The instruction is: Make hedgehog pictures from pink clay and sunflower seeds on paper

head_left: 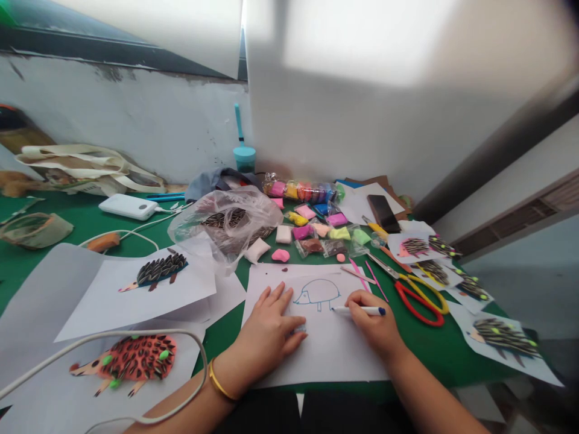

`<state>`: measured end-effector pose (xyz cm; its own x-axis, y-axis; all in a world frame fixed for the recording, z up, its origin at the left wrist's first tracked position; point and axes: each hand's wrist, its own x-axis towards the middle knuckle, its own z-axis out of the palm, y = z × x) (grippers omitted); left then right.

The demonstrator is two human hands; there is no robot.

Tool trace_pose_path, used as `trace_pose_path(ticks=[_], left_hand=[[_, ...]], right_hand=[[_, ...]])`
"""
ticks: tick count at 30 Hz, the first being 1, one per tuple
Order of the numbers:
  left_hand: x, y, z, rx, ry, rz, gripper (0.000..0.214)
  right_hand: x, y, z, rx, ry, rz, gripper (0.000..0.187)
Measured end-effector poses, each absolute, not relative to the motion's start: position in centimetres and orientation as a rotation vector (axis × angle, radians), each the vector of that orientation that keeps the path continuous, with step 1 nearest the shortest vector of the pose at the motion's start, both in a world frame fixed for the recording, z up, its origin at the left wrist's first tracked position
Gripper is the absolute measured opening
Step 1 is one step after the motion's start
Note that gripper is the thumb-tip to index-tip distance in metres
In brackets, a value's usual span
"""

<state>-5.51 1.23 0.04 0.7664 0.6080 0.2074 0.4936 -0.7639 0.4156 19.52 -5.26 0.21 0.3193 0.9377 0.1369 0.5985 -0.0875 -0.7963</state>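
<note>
My left hand [271,328] lies flat with fingers spread on a white sheet [325,349], pressing it to the green table [226,328]. My right hand [373,319] is closed on a blue-capped marker [359,311], its tip at the lower right of a blue outline drawing of a hedgehog [318,294] on the sheet. A gold bangle [220,381] is on my left wrist.
Finished seed hedgehogs lie on sheets at left [158,269], front left [131,360] and right [502,333]. Red-and-yellow scissors [414,292], pink sticks, clay packets [312,214], a plastic bag of seeds [230,220], a phone [384,212], a power bank [128,207] and a white cable [113,334] crowd the table.
</note>
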Motion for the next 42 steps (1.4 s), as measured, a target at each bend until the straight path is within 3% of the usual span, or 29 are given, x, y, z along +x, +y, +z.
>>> trace_pose_path(ticks=[42], left_hand=[[-5.49,1.3,-0.3,2.622,0.84,0.488,0.022]], right_hand=[[19.87,-5.12,-0.4,-1.82,-1.345,0.503,0.018]])
